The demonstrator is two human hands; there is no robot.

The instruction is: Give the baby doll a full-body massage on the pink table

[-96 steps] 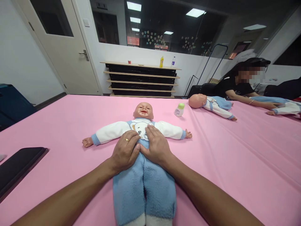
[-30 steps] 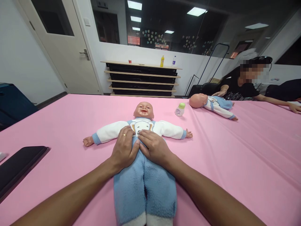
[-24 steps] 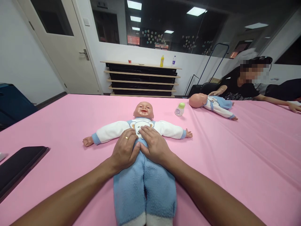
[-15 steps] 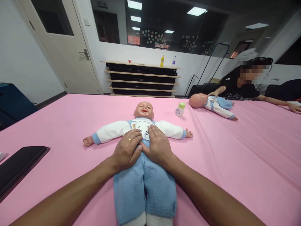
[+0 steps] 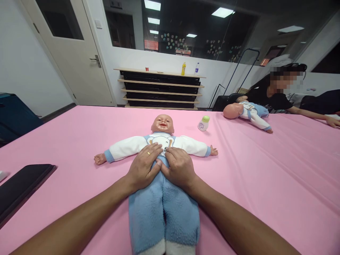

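A baby doll (image 5: 162, 124) lies on its back in front of me, arms spread wide, its legs toward me. It wears a white top with an animal face and blue fleece trousers (image 5: 163, 212). My left hand (image 5: 145, 165) rests flat on the left side of its belly, a ring on one finger. On the other side of the belly lies my right hand (image 5: 180, 167), palm down with fingers extended. The two thumbs come close together at the middle. Both hands cover part of the animal face and the trousers' waist.
A small bottle with a green cap (image 5: 203, 124) stands beyond the doll on the pink table cover (image 5: 255, 177). At the far right a person (image 5: 276, 92) leans over a second doll (image 5: 248, 112). A black flat case (image 5: 25, 186) lies at left.
My right hand's fingers have drawn back slightly toward me, while my left fingers have shifted a little farther up the top. The second doll has moved right, toward the person.
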